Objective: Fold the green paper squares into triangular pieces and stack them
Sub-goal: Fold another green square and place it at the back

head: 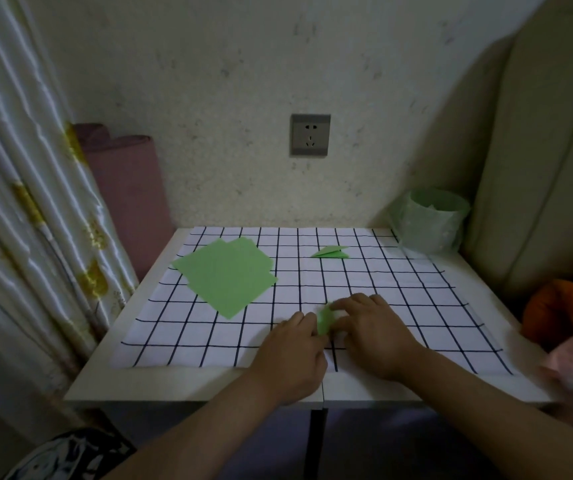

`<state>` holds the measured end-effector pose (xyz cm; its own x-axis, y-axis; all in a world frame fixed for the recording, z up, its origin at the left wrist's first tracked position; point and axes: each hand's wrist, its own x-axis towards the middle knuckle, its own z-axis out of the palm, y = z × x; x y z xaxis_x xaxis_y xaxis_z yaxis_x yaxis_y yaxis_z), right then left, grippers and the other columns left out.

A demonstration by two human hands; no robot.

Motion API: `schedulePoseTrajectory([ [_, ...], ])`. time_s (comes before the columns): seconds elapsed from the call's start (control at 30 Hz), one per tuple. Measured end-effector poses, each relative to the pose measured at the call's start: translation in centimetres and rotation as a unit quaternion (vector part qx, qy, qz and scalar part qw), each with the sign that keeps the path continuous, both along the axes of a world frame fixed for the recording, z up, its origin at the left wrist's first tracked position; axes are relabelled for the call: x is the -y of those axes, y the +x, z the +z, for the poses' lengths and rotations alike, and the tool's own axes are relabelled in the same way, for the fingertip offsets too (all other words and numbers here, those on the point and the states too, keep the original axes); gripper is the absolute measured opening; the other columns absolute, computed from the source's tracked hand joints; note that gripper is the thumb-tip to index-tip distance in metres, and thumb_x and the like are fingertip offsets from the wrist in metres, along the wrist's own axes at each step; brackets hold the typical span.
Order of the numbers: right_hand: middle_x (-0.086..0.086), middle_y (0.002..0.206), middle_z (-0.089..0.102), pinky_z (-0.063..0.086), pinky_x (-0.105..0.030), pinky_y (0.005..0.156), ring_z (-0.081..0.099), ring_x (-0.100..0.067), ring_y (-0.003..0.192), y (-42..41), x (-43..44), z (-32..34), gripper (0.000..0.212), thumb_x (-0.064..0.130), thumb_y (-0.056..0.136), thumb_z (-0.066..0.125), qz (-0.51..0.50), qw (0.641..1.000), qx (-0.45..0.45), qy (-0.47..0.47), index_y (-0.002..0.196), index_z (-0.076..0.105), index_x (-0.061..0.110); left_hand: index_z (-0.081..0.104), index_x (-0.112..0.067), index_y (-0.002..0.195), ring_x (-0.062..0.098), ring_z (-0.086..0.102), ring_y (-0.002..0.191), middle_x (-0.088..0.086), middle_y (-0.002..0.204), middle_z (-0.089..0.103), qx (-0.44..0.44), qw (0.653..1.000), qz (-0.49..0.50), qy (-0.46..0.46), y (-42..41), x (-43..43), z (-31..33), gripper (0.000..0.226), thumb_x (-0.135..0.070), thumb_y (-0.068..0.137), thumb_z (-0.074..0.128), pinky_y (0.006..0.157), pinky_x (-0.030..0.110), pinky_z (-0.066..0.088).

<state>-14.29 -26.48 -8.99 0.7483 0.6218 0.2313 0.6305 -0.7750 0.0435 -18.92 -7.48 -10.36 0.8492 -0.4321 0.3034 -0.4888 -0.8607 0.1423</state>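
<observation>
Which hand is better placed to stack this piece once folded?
Probably the right hand: the folded triangles lie beyond it; the left hand is nearer the flat squares. Both hold the green piece.

Both forearms bare, extended forward, converging on the green paper piece (324, 321). Left hand (292, 351) palm down, just left of it, curled fingers at its left edge. Right hand (375, 337) just right of it, bent fingers over its right side, apparently pinching; fingertips partly hidden.
</observation>
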Motion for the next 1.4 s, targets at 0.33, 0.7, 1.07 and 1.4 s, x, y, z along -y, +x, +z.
schedulePoseTrajectory([
  [0.33,0.012,0.101,0.073,0.047,-0.034,0.074,0.066,-0.012,0.085,-0.4,0.0,-1.4,0.036,0.029,0.085,0.043,0.020,0.999,0.023,0.045,0.088,0.079,0.029,0.073,-0.017,0.104,0.015,0.044,0.098,-0.001,0.100,0.051,-0.051,0.996,0.019,-0.068,0.3,-0.1,-0.1,0.055,-0.039,0.082,0.027,0.078,0.037,0.048],
  [0.7,0.009,0.094,0.074,0.046,-0.038,0.080,0.066,-0.016,0.080,-0.3,-0.3,-1.7,0.037,0.030,0.088,0.041,-0.005,0.998,0.064,-0.009,0.088,0.078,0.028,0.074,-0.026,0.114,0.015,0.047,0.113,0.000,0.120,0.058,-0.053,0.989,0.049,-0.129,-0.2,-2.1,-0.3,0.058,-0.037,0.079,0.029,0.095,0.023,0.037],
  [1.07,0.007,0.084,0.069,0.043,-0.037,0.085,0.061,-0.014,0.073,-0.1,-1.1,-1.4,0.040,0.029,0.091,0.036,-0.021,0.997,0.073,-0.032,0.084,0.075,0.027,0.075,-0.016,0.111,0.015,0.053,0.117,0.001,0.123,0.066,-0.075,0.983,0.068,-0.151,-0.4,-3.3,-0.4,0.045,-0.026,0.084,0.040,0.099,0.024,0.039],
  [1.4,0.008,0.085,0.071,0.041,-0.035,0.086,0.063,-0.013,0.074,-0.2,-1.0,-1.6,0.043,0.031,0.089,0.035,-0.029,0.997,0.076,-0.002,0.084,0.077,0.027,0.076,-0.015,0.108,0.011,0.057,0.116,-0.001,0.122,0.069,-0.087,0.976,0.072,-0.183,-0.6,-3.7,-0.1,0.046,-0.027,0.085,0.038,0.102,0.025,0.043],
])
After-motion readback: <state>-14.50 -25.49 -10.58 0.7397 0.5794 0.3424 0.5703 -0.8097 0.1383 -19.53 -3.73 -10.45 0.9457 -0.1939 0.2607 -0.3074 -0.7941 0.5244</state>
